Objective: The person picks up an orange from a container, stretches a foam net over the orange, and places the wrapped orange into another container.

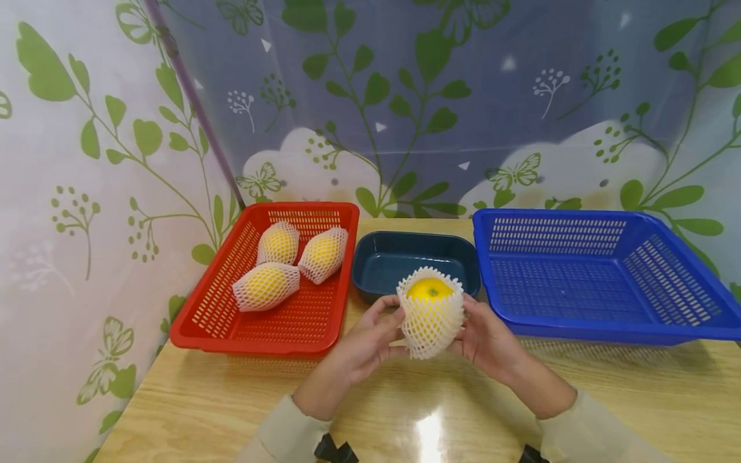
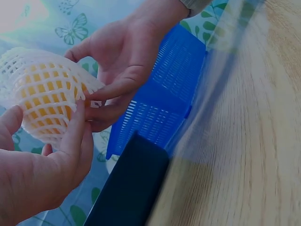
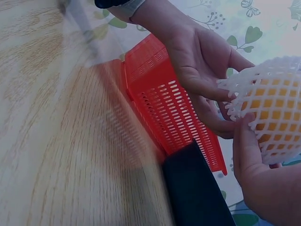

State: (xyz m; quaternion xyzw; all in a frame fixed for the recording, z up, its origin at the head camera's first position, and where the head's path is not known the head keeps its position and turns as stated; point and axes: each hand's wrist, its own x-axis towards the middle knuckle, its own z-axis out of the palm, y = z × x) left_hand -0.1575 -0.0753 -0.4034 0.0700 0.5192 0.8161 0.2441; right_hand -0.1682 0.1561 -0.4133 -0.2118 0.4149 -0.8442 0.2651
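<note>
In the head view, a yellow-orange citrus fruit sits in a white foam net, held up over the table's middle. Its bare top, with a small green stem spot, faces up through the open end of the net. My left hand grips the net from the left side, thumb and fingers curled at it. From the other side my right hand holds it, partly hidden behind the net. Both wrist views show fingertips pinching the net near its edge, with the right thumb pressed against it.
Behind the hands stands a dark teal dish. A red basket at left holds three netted yellow fruits. At right is a blue basket. All stand on a wooden table before a leaf-patterned curtain.
</note>
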